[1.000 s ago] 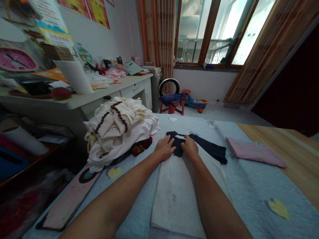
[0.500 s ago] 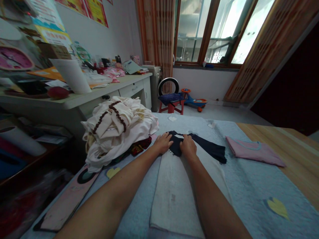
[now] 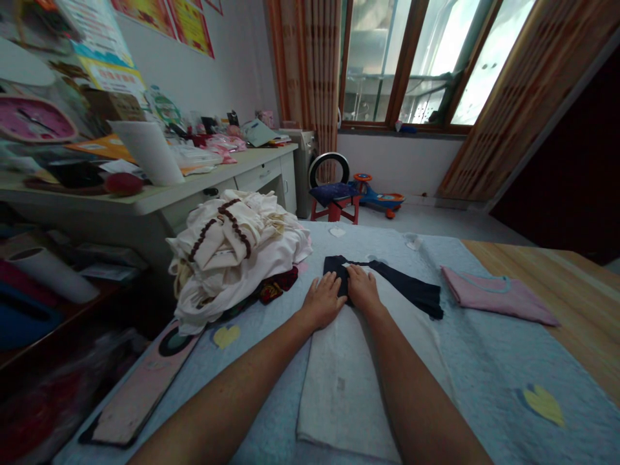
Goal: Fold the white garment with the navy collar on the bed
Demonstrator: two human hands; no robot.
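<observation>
My left hand [image 3: 323,300] and my right hand [image 3: 363,290] lie flat, side by side, on a folded garment. Its top is a dark navy piece [image 3: 336,268], with a navy sleeve [image 3: 411,290] stretching to the right. A long white cloth panel [image 3: 346,387] runs from under my hands towards me. Neither hand grips anything. Both rest at the line where navy meets white. A folded pink shirt [image 3: 498,297] lies to the right, apart from my hands. A heap of cream garments with brown trim [image 3: 237,255] sits to the left.
Everything lies on a pale blue quilted mat [image 3: 489,361] with heart patches, over a wooden surface [image 3: 547,271]. A cluttered white desk [image 3: 145,203] stands at left. A red stool [image 3: 334,208] and a toy ride-on car [image 3: 380,194] stand beyond.
My left hand has slid towards me and closer to my right hand. The navy cloth lies a little flatter under them.
</observation>
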